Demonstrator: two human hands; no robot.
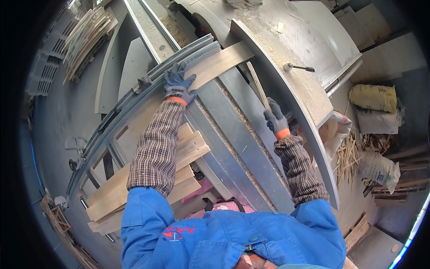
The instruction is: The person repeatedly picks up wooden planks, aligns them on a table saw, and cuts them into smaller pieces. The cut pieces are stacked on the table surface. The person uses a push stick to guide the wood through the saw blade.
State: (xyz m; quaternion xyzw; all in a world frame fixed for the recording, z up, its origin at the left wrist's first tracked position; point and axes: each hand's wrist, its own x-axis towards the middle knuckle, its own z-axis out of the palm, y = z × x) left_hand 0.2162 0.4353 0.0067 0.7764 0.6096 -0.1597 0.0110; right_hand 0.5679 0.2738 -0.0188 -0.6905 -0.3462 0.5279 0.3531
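While gripping wooden strip (pixel 258 86) in right hand (pixel 276 118) and touching plank (pixel 219 66) with spread left hand (pixel 178 83), could skew plank through uneven pressure.

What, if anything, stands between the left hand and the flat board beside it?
Nothing visible: the left hand is at the end of the flat board. The right hand holds a thin stick off to one side.
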